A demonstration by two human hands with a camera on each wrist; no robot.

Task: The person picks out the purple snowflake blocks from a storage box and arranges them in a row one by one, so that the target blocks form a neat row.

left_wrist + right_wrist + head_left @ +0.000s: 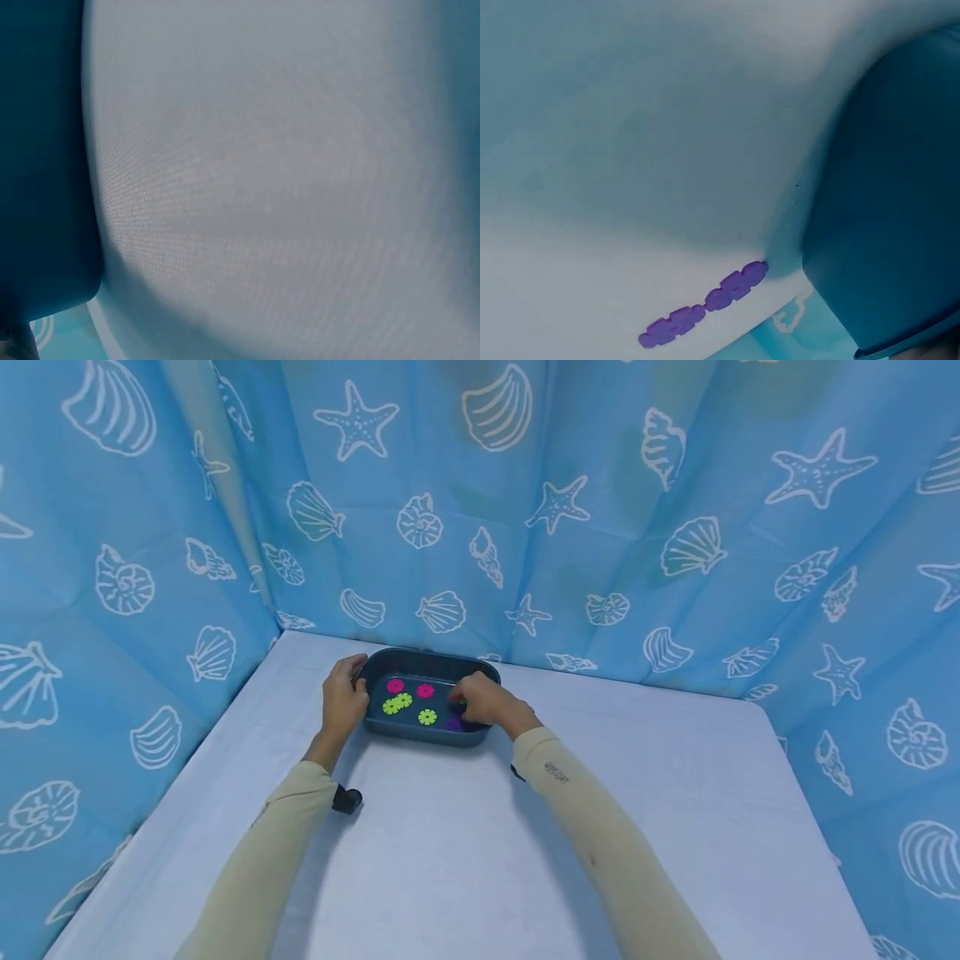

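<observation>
A dark blue plastic basin [420,737] stands at the far left of the table. My left hand [343,697] grips its left end. My right hand [486,700] reaches over the right end with curled fingers low inside; a bit of green shows beneath them, and whether they pinch it cannot be told. Inside lie pink notched discs [425,691], yellow-green notched discs [427,717] and a purple piece [454,723] near the right hand. In the right wrist view, two purple notched discs [736,286] lie end to end on the white cloth beside the basin [892,195].
A white cloth [420,860] covers the table. Blue curtains [600,568] with white shell prints hang behind it and on both sides, close to the basin's back. A small black device [347,800] sits at the left wrist.
</observation>
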